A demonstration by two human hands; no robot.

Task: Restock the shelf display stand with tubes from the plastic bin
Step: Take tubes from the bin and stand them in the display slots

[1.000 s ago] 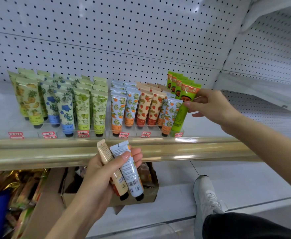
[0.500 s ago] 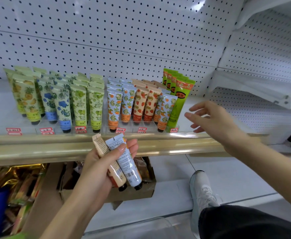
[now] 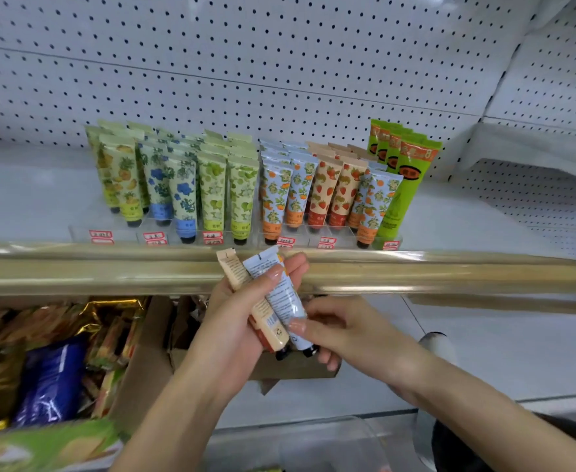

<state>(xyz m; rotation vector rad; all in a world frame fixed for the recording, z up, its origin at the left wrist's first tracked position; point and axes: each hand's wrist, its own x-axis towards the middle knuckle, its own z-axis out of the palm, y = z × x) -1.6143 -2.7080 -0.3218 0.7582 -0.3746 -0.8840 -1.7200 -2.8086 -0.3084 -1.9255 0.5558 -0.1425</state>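
A white wall full of little holes (image 3: 279, 63) stands behind a white shelf (image 3: 24, 199). A gold rail (image 3: 109, 270) runs along the shelf's front edge. On the shelf sits a clear display stand (image 3: 300, 241) packed with rows of tubes (image 3: 211, 185), standing up with their caps down. The tall green tubes (image 3: 406, 175) fill the stand's right end. The shelf is bare to the left and right of the stand.

Below the rail, the left hand (image 3: 242, 321) is curled around a tan tube (image 3: 245, 294) and a blue tube (image 3: 279, 294). The right hand (image 3: 341, 328) pinches the blue tube near its cap. Both tubes tilt, with their flat ends just reaching the rail.

A cardboard box (image 3: 143, 362) of snack bags (image 3: 51, 369) sits at the lower left. The clear plastic bin (image 3: 314, 441) is at the bottom edge.
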